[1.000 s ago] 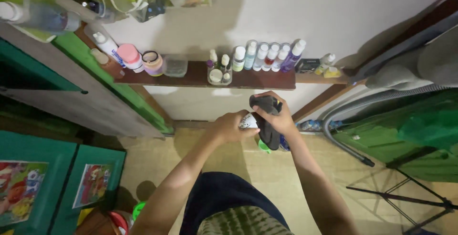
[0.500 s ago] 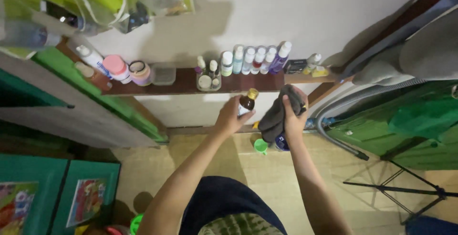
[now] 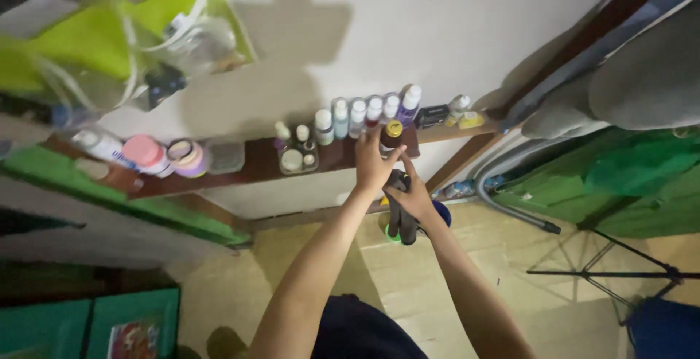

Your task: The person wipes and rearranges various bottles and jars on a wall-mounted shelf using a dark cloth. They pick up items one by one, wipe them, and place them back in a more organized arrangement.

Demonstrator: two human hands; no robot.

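So the left hand (image 3: 373,164) was up at the wooden shelf (image 3: 248,164), fingers wrapped around a small dark brown bottle (image 3: 391,140) with a yellow cap. The bottle stood upright, right at the front edge of the shelf, just in front of the row of white-capped bottles (image 3: 362,115) lined up against the wall. Couldn't tell if its base was actually resting on the wood or hovering a hair above it, since the hand covered the bottom.

The right hand (image 3: 412,197) was lower, just below the shelf and touching the left wrist area. Most of its fingers were curled around a bunched-up dark grey cloth (image 3: 401,220) that hung down from the fist, while the index finger stuck up straight toward the bottle, its tip at or very near the bottle.

Other stuff around: a clear little tray (image 3: 296,159) of tiny bottles sat left of the brown bottle, then an empty-looking clear tub (image 3: 224,156), a round jar (image 3: 187,156) and a pink-capped container (image 3: 146,153) further left. At the right end of the shelf was a small black box (image 3: 432,116) and something yellow (image 3: 470,120). On the floor below the hands a green cup (image 3: 391,233) peeked out behind the cloth, and a grey hose (image 3: 510,209) curved along the floor to the right.
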